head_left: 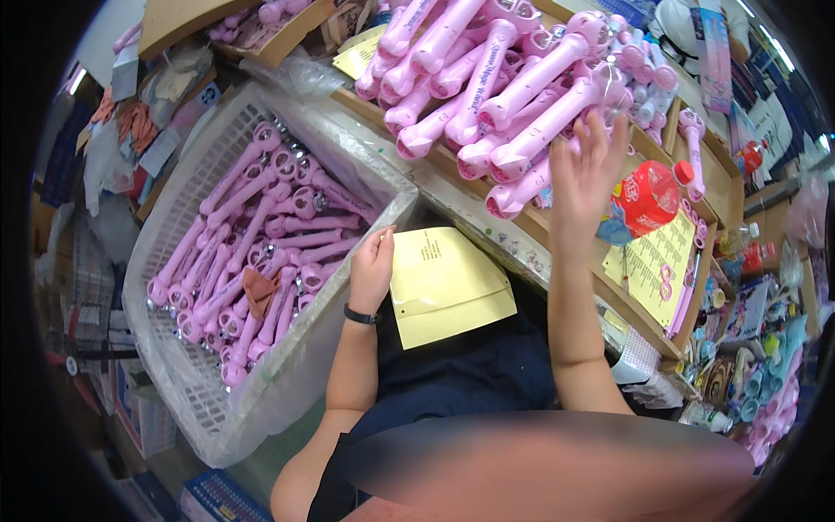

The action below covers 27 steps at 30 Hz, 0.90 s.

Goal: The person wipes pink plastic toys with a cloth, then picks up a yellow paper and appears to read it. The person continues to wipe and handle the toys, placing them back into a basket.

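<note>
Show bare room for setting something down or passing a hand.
Narrow table edge, between crate and box, looks bare; a hand could probably pass between yellow sheet and right forearm. Crate and box are crowded with pink wands.

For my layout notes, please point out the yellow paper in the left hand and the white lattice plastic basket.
Yellow paper (448, 277): head view, its middle.
White lattice plastic basket (174, 204): head view, its left wall.
</note>
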Motion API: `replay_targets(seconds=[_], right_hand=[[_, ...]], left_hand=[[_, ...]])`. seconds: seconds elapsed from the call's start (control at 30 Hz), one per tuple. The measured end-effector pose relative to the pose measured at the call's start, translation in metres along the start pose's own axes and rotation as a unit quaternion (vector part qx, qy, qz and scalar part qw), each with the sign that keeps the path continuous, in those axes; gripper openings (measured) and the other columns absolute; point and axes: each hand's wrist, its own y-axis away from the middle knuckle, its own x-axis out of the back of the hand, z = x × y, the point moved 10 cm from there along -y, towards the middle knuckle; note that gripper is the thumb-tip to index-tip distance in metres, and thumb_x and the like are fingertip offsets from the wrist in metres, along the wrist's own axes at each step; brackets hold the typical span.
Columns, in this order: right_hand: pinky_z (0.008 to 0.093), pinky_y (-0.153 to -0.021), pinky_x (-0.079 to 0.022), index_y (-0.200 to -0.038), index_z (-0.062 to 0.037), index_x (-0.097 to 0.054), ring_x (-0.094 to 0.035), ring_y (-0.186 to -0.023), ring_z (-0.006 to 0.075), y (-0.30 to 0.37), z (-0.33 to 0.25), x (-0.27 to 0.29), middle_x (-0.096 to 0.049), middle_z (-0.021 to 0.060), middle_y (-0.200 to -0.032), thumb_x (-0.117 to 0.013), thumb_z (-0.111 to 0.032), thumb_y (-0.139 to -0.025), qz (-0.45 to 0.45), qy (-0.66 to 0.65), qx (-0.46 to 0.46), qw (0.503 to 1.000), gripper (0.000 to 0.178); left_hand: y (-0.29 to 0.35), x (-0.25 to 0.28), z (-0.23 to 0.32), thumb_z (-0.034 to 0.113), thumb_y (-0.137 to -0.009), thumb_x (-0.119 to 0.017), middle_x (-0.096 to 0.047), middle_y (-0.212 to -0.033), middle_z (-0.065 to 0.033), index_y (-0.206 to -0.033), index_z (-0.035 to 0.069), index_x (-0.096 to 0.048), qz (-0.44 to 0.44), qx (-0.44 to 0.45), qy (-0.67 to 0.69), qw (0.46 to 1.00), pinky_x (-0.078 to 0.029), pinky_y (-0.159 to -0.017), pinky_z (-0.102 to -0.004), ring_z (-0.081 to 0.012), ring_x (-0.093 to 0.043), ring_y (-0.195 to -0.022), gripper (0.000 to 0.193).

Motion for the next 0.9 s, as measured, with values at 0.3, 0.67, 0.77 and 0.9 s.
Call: replay_targets(seconds=[0.3, 0.67, 0.77, 0.9], right_hand=[[0.0407, -0.104, -0.039, -0.148, -0.0169, 0.019, -0.041, -0.128, 0.0478, -0.116, 0.131, -0.051, -0.011, 0.0419, -0.145, -0.069, -0.009, -0.070, -0.009, 0.361, -0.222, 0.906, 0.117], [0.0332, -0.086, -0.051, -0.150, -0.0249, 0.015, -0.052, -0.120, 0.0278, -0.055, -0.028, -0.071, -0.027, 0.0226, -0.150, -0.057, 0.009, -0.079, -0.209, -0.013, 0.084, 0.974, 0.106], [0.0329, -0.086, -0.048, -0.149, -0.0250, 0.018, -0.048, -0.125, 0.0324, 0.019, -0.072, -0.087, -0.030, 0.0241, -0.148, -0.056, 0.012, -0.076, -0.408, 0.087, 0.165, 0.894, 0.110], [0.0369, -0.090, -0.048, -0.141, -0.0180, -0.038, -0.053, -0.119, 0.0370, 0.081, -0.085, -0.092, -0.046, 0.0199, -0.139, -0.060, 0.009, -0.075, -0.551, 0.139, 0.204, 0.797, 0.074]], left_hand=[[0.036, 0.019, 0.090, 0.009, -0.092, -0.057, -0.060, -0.110, -0.0126, -0.117, -0.002, -0.057, 0.078, -0.213, -0.200, 0.953, -0.050, -0.079, -0.0292, -0.0190, -0.061, -0.094, 0.027], [0.042, 0.010, 0.126, 0.007, -0.096, -0.052, -0.060, -0.118, -0.0126, -0.134, 0.002, -0.043, -0.068, -0.163, 0.262, 0.949, -0.045, -0.096, -0.0325, -0.0192, -0.058, -0.108, 0.039], [0.036, -0.015, 0.143, 0.030, -0.092, -0.061, -0.043, -0.139, -0.0169, -0.146, 0.006, -0.024, -0.148, -0.170, 0.319, 0.920, -0.038, -0.105, -0.0455, -0.0310, -0.047, -0.126, 0.070], [0.036, -0.030, 0.135, 0.037, -0.089, -0.064, -0.038, -0.145, -0.0161, -0.147, 0.015, -0.023, -0.240, -0.082, 0.442, 0.860, -0.033, -0.108, -0.0560, -0.0407, -0.039, -0.131, 0.074]])
